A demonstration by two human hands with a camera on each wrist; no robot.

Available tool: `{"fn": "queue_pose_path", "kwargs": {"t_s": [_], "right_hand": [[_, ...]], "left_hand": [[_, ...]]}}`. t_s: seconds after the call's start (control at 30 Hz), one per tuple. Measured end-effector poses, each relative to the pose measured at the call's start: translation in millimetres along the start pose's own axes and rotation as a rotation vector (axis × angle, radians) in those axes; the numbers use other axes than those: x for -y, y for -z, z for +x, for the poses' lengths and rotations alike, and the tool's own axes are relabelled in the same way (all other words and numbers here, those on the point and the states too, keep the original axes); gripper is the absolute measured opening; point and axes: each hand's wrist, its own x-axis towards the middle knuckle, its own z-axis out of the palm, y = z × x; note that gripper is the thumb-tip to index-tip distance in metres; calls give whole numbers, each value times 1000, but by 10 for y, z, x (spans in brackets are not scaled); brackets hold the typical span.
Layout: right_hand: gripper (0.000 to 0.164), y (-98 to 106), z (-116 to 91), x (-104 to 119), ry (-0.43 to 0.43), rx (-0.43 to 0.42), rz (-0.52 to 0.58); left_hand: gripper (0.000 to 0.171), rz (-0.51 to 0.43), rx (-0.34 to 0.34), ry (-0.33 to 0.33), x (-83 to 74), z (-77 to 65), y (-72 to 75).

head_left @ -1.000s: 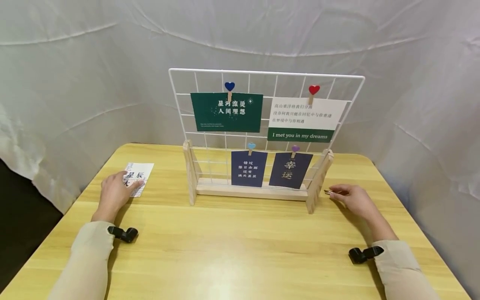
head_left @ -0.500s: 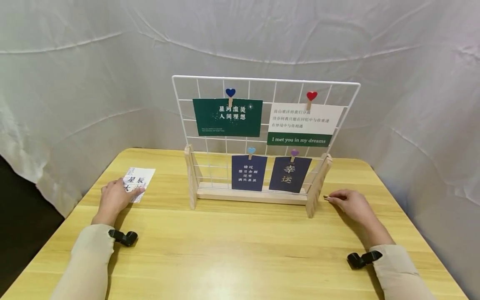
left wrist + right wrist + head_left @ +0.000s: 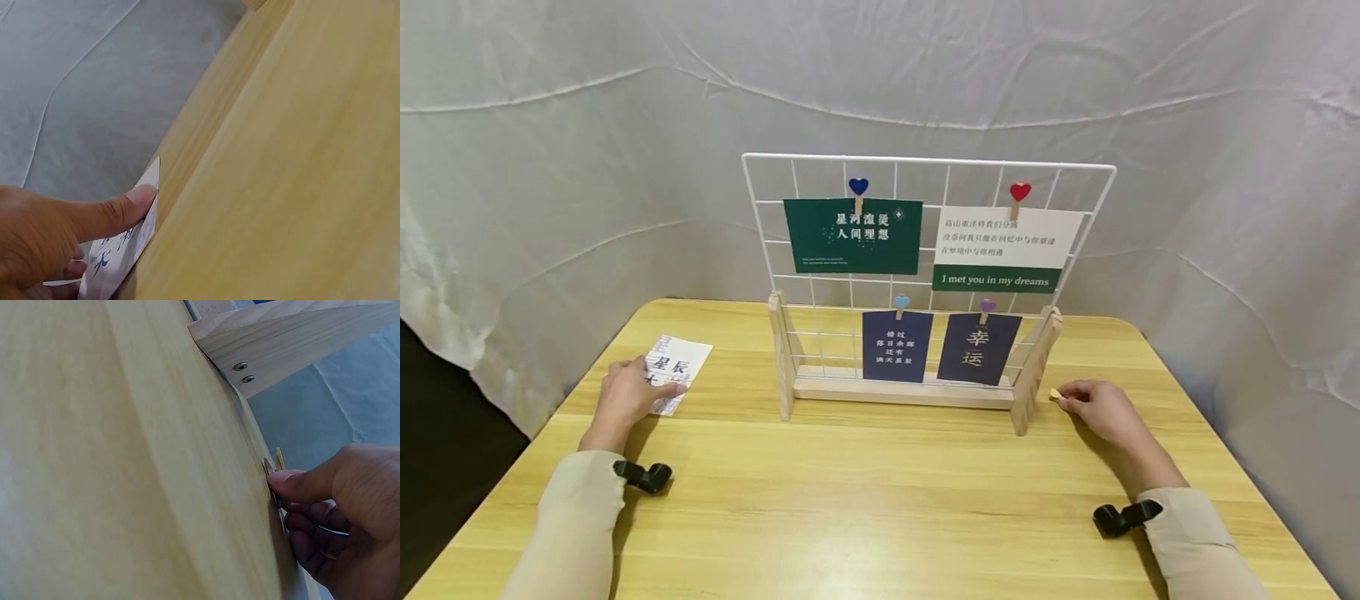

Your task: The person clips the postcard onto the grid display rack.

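At the left of the head view my left hand [image 3: 625,390] pinches a white card [image 3: 696,357] with dark printed characters. The left wrist view shows the thumb over the face of this card [image 3: 125,250], with the other fingers partly hidden behind it. On the far side, right of the display rack, my right hand [image 3: 1103,408] holds a small clip [image 3: 1055,394] with a yellow top between thumb and forefinger. Seen from the right wrist, the clip [image 3: 279,457] is close over the table, its lower part covered by the fingertips.
A white wire grid on a wooden stand [image 3: 902,392] stands mid-table. Heart-topped clips fix a green card [image 3: 820,242], a white-and-green card [image 3: 992,258] and two navy cards, one left [image 3: 898,367], one right [image 3: 955,367]. Grey cloth [image 3: 880,67] hangs behind.
The card under my left hand has turned slightly. In my right fingers the clip has rolled over, so its yellow top now shows. The head view has tilted up a little.
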Motion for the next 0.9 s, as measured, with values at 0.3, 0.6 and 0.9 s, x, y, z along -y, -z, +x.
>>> {"fn": "queue_pose_path", "kwargs": {"t_s": [0.3,0.6,0.9], "right_hand": [[8,19,-13,33,50,9,-6],[9,41,-24,36,28,6,-9],[28,52,-42,38,27,30,-21]], "left_hand": [[92,-43,-54,54,-38,-14,26],[65,-73,-63,74,-88,-7,55],[45,-95,-100,23,-134,10,90]]}}
